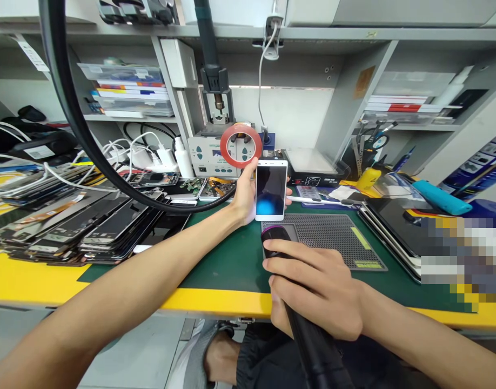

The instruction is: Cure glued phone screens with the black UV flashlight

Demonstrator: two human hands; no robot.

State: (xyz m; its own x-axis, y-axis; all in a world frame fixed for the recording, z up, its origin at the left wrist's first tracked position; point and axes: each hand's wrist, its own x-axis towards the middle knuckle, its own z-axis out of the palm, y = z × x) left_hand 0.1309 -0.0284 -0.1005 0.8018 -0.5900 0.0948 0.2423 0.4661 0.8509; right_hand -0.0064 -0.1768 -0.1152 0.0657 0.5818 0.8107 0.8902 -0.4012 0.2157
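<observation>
My left hand (245, 195) holds a white smartphone (271, 189) upright by its left edge, with fingertips showing at its right edge. The phone's dark screen faces me and has a round blue glow low on it. Wrapped in the fingers of my right hand (316, 286) is a black flashlight (308, 335) with a purple rim at its head, just below the phone and apart from it. Behind the left thumb is a roll of red tape (228, 141). A grey perforated mat (329, 232) lies under the phone and flashlight.
Stacked phone screens (114, 227) crowd the left side of the green work mat (215, 265). A black cable (98, 162) loops across the left foreground. Behind stand a soldering station (203, 154) and a black hot plate (313, 175). Dark flat devices (394, 227) are piled at right.
</observation>
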